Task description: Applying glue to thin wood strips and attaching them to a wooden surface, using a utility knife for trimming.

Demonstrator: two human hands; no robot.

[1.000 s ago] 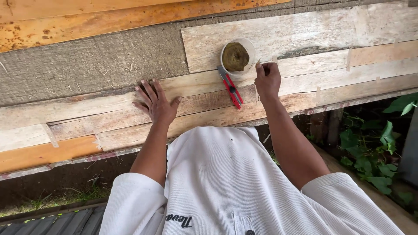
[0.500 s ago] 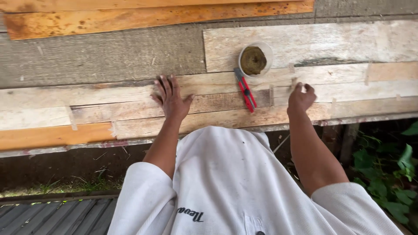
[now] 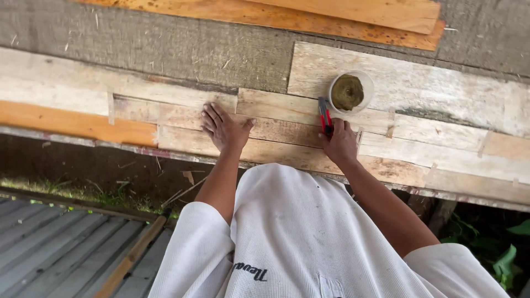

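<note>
One head-worn camera looks steeply down, close over the wooden planks (image 3: 165, 113).

A round, clear plastic container (image 3: 349, 92), open at the top and filled with a dark olive-brown mass, stands on the pale wooden planks (image 3: 430, 88) at upper right. No labels, signs or screens are visible anywhere.
</note>
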